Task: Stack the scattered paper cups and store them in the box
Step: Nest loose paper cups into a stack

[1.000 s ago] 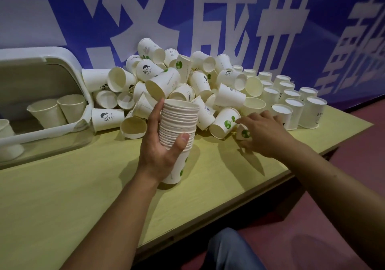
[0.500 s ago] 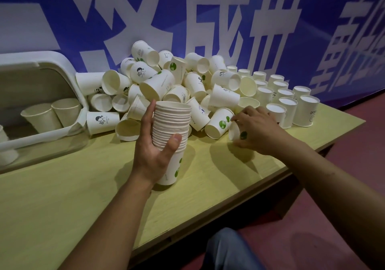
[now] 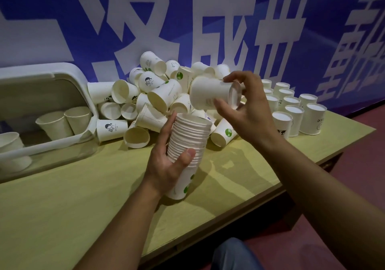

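Box point(image 3: 85, 94) at 9 o'clock, on its side, loose cups inside; left hand point(image 3: 166, 165) at centre, fingers wrapped round upright cup stack point(image 3: 188, 142), mouth up, base on bench point(image 3: 62, 207); right hand point(image 3: 248, 111) at 1 o'clock pinches single cup point(image 3: 210, 94), long axis horizontal, base pointing right
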The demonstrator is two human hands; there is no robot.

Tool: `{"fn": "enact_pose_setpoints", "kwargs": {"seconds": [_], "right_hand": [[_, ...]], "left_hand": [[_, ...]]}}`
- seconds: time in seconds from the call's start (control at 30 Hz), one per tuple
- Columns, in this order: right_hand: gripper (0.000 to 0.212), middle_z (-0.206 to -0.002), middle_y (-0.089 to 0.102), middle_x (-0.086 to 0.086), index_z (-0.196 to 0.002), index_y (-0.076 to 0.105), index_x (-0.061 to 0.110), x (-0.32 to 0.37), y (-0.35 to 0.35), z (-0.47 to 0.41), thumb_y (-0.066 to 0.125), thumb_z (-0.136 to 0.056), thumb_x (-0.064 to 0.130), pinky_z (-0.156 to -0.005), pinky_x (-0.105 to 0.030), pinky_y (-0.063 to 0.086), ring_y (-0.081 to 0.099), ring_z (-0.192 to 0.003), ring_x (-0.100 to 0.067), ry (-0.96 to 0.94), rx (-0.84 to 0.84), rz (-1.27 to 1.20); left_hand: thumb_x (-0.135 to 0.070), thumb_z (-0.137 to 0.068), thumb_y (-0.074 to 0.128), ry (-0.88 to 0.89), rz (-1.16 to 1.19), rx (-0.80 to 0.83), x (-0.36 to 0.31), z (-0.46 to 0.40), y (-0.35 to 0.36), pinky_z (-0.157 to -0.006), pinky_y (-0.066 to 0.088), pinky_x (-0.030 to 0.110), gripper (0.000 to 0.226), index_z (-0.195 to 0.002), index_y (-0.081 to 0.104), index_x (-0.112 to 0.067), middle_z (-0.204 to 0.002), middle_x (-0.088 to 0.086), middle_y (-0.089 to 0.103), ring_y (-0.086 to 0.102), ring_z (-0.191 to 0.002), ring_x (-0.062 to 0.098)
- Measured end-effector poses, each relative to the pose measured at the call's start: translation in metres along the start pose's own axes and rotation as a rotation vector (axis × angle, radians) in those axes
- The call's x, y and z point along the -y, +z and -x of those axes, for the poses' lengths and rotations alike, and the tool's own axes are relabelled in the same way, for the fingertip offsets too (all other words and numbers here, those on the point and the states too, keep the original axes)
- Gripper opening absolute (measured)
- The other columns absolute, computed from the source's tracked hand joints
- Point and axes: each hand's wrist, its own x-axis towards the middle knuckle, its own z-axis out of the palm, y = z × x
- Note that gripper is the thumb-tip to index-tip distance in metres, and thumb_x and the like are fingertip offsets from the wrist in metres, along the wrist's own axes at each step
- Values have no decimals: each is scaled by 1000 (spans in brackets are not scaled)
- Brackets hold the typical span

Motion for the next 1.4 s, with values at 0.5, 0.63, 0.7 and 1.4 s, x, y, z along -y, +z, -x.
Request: {"fn": "enact_pose_setpoints", "kwargs": {"seconds": [0.5, 0.63, 0.7, 1.4], "right_hand": [[65, -127, 42, 6, -141, 32, 50, 23, 43, 0, 67, -91, 28, -67, -15, 55, 57, -92, -5, 167, 197, -228], [64, -131, 42, 6, -139, 34, 55, 21, 46, 0, 66, -91, 26, -84, -29, 57, 57, -106, -13, 168, 272, -234], [60, -130, 45, 5, -136, 38, 57, 19, 50, 0, 66, -91, 28, -84, -36, 59, 61, -101, -17, 186, 300, -250], [52, -124, 52, 11, -141, 35, 49, 94, 226, 33, 59, -97, 33, -80, -23, 56, 59, -104, -5, 154, 700, -605]], "left_hand": [[-47, -77, 66, -59, 62, -63, 1, -2, -3, -91, 55, 29, 84, -151, 25, -44, -135, -4, 62, 65, -116, 13], [-48, -78, 67, -56, 63, -73, 4, -2, -4, -91, 56, 33, 85, -151, 24, -44, -134, 0, 63, 66, -115, 15], [-49, -78, 66, -58, 52, -72, 2, -4, -5, -88, 56, 29, 86, -151, 22, -44, -134, 0, 62, 67, -113, 14], [-57, -70, 72, -195, -362, -518, -28, 47, -197, -78, 56, 18, 84, -142, 29, -52, -133, -14, 54, 61, -112, 0]]}}
